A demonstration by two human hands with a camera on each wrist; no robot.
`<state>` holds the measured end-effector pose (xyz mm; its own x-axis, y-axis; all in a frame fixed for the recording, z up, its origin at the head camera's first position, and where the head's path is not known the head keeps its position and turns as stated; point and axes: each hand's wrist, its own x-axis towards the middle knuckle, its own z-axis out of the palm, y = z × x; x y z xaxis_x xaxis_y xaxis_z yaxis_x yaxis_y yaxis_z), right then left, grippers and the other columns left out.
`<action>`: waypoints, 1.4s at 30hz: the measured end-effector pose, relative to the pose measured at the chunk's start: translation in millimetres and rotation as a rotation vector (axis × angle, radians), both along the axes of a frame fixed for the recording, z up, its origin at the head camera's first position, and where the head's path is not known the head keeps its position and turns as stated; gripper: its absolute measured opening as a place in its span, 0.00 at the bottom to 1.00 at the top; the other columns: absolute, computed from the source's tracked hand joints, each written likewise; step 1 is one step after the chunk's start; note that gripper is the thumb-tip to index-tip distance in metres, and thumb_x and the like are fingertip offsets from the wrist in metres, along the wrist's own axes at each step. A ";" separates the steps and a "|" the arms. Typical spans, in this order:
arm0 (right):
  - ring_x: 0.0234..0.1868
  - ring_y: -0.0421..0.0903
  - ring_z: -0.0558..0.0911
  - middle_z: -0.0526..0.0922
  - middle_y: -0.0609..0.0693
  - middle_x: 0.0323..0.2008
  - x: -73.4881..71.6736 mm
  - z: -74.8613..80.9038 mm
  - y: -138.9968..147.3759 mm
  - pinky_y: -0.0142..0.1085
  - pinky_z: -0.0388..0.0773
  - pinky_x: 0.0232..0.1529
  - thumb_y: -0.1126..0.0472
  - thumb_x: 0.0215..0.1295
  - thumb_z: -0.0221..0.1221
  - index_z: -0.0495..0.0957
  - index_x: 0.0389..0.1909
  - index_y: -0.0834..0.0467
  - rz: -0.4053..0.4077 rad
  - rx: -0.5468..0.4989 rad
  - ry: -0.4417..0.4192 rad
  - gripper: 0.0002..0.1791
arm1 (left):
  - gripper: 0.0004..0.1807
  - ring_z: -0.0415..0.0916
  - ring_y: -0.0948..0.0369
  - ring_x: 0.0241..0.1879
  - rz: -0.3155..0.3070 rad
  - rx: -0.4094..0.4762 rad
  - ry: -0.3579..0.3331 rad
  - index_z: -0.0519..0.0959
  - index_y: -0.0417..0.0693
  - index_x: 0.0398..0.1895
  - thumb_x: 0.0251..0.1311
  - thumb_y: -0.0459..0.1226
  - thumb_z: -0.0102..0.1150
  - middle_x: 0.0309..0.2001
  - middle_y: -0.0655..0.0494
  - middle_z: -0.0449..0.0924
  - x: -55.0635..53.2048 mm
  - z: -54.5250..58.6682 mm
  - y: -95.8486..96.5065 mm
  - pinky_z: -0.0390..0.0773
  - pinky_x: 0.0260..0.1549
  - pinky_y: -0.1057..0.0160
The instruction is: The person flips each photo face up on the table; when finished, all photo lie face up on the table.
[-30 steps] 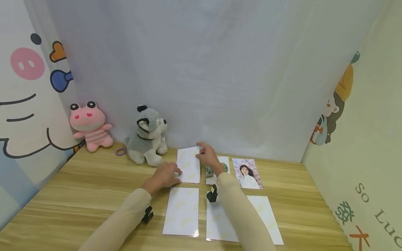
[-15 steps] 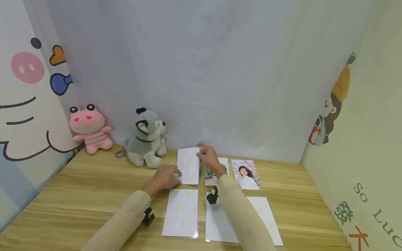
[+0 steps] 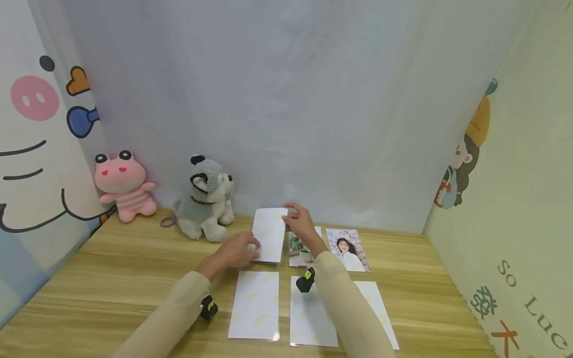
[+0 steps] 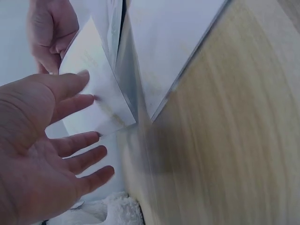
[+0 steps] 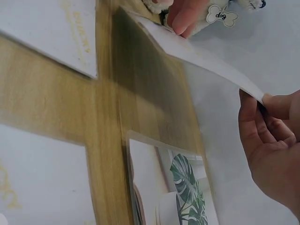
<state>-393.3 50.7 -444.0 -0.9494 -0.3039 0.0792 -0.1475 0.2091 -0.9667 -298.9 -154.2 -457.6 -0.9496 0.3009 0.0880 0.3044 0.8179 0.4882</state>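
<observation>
Hands (image 3: 302, 224) on card (image 3: 269, 233); tag (image 5: 222, 16) reads "dog"

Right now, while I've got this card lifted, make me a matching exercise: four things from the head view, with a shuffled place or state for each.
Column one:
1. Pink plush toy
2. Purple ring
3. Portrait photo
4. Raised card

Column two:
A. Pinched by the right hand
B. Flat on the table beside the gray plush dog
C. Wearing pink and white stripes
D. Just right of the plant photo

Pairs: 1-C, 2-B, 3-D, 4-A.
</observation>
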 end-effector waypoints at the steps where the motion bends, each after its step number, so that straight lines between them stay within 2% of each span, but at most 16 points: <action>1: 0.24 0.41 0.77 0.77 0.46 0.23 0.3 0.7 0.5 0.44 0.84 0.40 0.69 0.71 0.56 0.69 0.67 0.63 -0.003 -0.015 -0.014 0.24 | 0.15 0.70 0.38 0.66 -0.007 0.016 0.010 0.85 0.41 0.48 0.62 0.41 0.66 0.63 0.33 0.74 0.3 0.1 -0.1 0.68 0.65 0.42; 5: 0.24 0.40 0.79 0.79 0.46 0.24 0.4 4.0 2.5 0.38 0.84 0.37 0.70 0.71 0.55 0.69 0.67 0.64 -0.024 -0.084 -0.053 0.24 | 0.23 0.69 0.37 0.64 -0.050 0.073 0.077 0.83 0.43 0.49 0.54 0.46 0.73 0.63 0.33 0.72 2.1 -0.4 0.8 0.69 0.63 0.40; 9: 0.24 0.41 0.80 0.80 0.46 0.26 -0.1 7.5 4.1 0.33 0.82 0.33 0.71 0.71 0.55 0.68 0.67 0.66 -0.049 -0.154 -0.108 0.24 | 0.30 0.73 0.42 0.58 -0.091 0.095 0.176 0.77 0.43 0.45 0.45 0.49 0.79 0.59 0.39 0.73 2.9 -3.1 4.7 0.73 0.57 0.42; 14: 0.24 0.41 0.79 0.78 0.48 0.26 1.1 11.4 6.6 0.33 0.82 0.33 0.72 0.71 0.53 0.67 0.66 0.67 -0.056 -0.231 -0.181 0.24 | 0.34 0.73 0.48 0.53 -0.058 0.117 0.302 0.71 0.46 0.44 0.38 0.47 0.83 0.55 0.46 0.72 2.5 -4.6 12.4 0.75 0.54 0.46; 19: 0.27 0.42 0.80 0.79 0.49 0.28 1.6 10.9 8.2 0.34 0.81 0.35 0.72 0.71 0.53 0.66 0.67 0.68 -0.027 -0.233 -0.226 0.24 | 0.34 0.72 0.48 0.54 -0.021 0.129 0.423 0.73 0.47 0.45 0.36 0.43 0.84 0.52 0.47 0.73 1.0 -4.8 20.5 0.73 0.51 0.44; 23: 0.29 0.42 0.81 0.80 0.50 0.30 2.3 11.4 8.0 0.33 0.81 0.35 0.71 0.71 0.53 0.64 0.69 0.68 -0.005 -0.222 -0.237 0.26 | 0.35 0.73 0.47 0.53 -0.028 0.123 0.495 0.76 0.47 0.48 0.35 0.42 0.84 0.50 0.46 0.75 0.6 -5.4 25.3 0.72 0.48 0.42; 27: 0.28 0.41 0.82 0.81 0.50 0.31 2.8 12.2 7.9 0.32 0.81 0.34 0.71 0.71 0.53 0.64 0.69 0.69 -0.003 -0.229 -0.246 0.26 | 0.35 0.73 0.49 0.47 -0.063 0.122 0.568 0.77 0.46 0.51 0.34 0.40 0.84 0.47 0.46 0.76 -0.1 -6.0 28.3 0.74 0.44 0.45; 30: 0.29 0.41 0.82 0.82 0.51 0.33 2.7 12.1 8.2 0.32 0.82 0.35 0.71 0.72 0.53 0.64 0.69 0.69 -0.005 -0.240 -0.265 0.26 | 0.34 0.74 0.49 0.45 -0.085 0.128 0.592 0.78 0.45 0.51 0.37 0.39 0.83 0.46 0.46 0.76 -0.8 -5.9 29.5 0.76 0.42 0.47; 36: 0.31 0.40 0.83 0.81 0.51 0.35 2.3 11.3 9.3 0.30 0.82 0.35 0.70 0.73 0.53 0.62 0.68 0.70 0.013 -0.283 -0.295 0.25 | 0.30 0.75 0.49 0.47 -0.089 0.200 0.553 0.79 0.45 0.55 0.44 0.36 0.79 0.47 0.46 0.77 -1.3 -1.8 32.8 0.78 0.44 0.50; 39: 0.31 0.40 0.83 0.80 0.50 0.32 2.2 9.7 10.9 0.30 0.82 0.35 0.69 0.74 0.51 0.65 0.62 0.70 0.023 -0.330 -0.308 0.20 | 0.29 0.76 0.50 0.46 -0.077 0.252 0.554 0.79 0.45 0.56 0.48 0.33 0.77 0.47 0.46 0.78 -1.8 0.3 34.2 0.79 0.43 0.51; 42: 0.31 0.41 0.84 0.81 0.51 0.31 3.2 8.3 12.2 0.30 0.82 0.35 0.68 0.74 0.51 0.68 0.53 0.66 0.030 -0.378 -0.314 0.10 | 0.26 0.78 0.51 0.45 -0.074 0.288 0.559 0.79 0.45 0.58 0.53 0.35 0.74 0.47 0.46 0.80 -2.0 2.1 34.7 0.79 0.42 0.52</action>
